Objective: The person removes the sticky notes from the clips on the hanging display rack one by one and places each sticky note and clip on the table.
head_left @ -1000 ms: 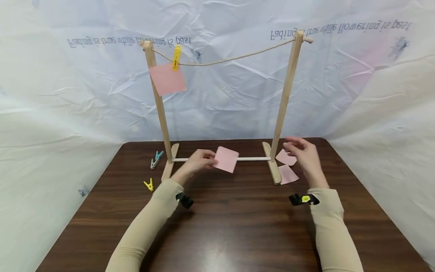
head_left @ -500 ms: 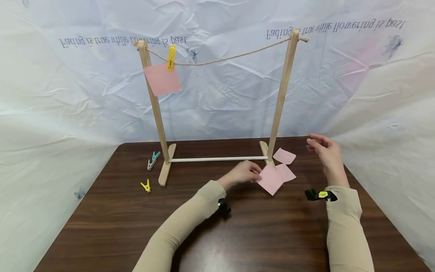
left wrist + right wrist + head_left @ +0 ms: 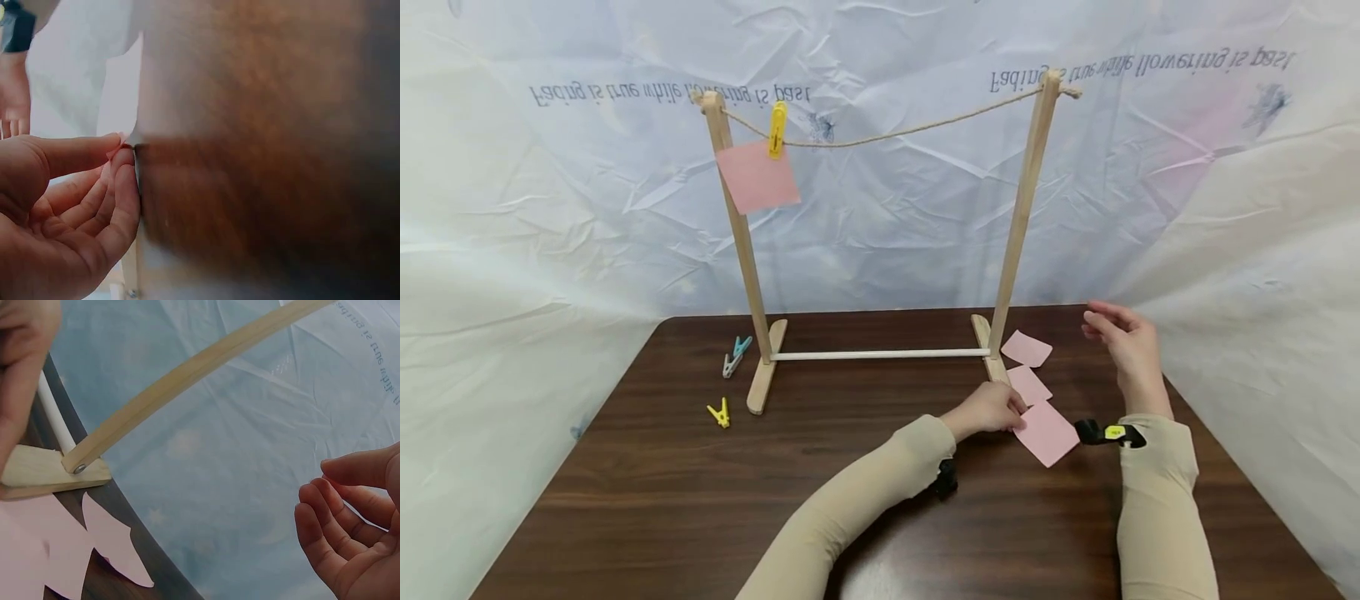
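The left wrist view shows the left hand [image 3: 988, 408] pinching a note [image 3: 1047, 435] by its edge between thumb and fingertip, a detail too small in the head view, which alone shows the note's whole outline, towards the tabletop's [image 3: 850, 450] right edge. The note is roughly square, turned like a diamond, one corner pointing at the near edge, its sides slanting. The right hand [image 3: 1127, 346], near the right edge, holds nothing, the right wrist view showing its fingers loosely curled, thumb close to them.

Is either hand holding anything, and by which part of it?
The left hand pinches a pink paper square by one corner; the right hand holds nothing.
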